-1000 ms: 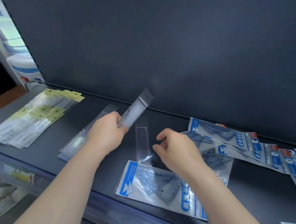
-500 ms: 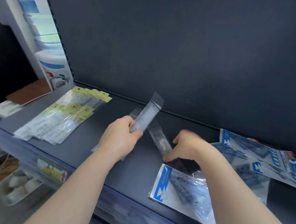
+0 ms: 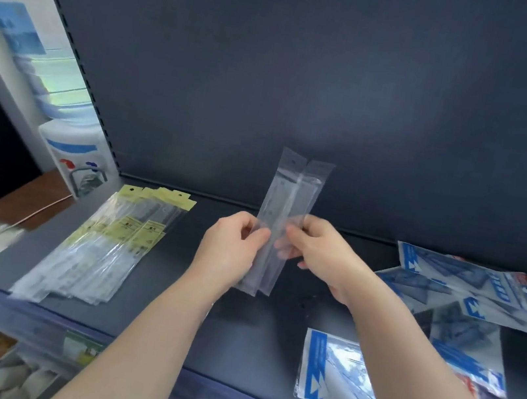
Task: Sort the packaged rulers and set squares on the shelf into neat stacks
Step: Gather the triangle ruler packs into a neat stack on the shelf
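Two clear-sleeved rulers [image 3: 283, 209] stand upright side by side above the middle of the dark shelf [image 3: 174, 275]. My left hand [image 3: 231, 249] pinches their left edge and my right hand [image 3: 319, 253] pinches the right edge. A fanned pile of yellow-labelled ruler packs [image 3: 103, 243] lies at the shelf's left. Blue-and-white set square packs [image 3: 468, 293] are scattered on the right, and one set square pack [image 3: 337, 376] lies apart near the front edge.
The shelf's dark back panel [image 3: 307, 85] rises right behind the rulers. A water dispenser [image 3: 73, 152] and a brown board [image 3: 27, 200] stand left of the shelf. Price labels run along the front rail [image 3: 83, 346], with bins of goods below.
My right hand lifted a second clear ruler pack off the shelf and brought it beside the one in my left hand. Both packs are now upright together. The camera shifted left.
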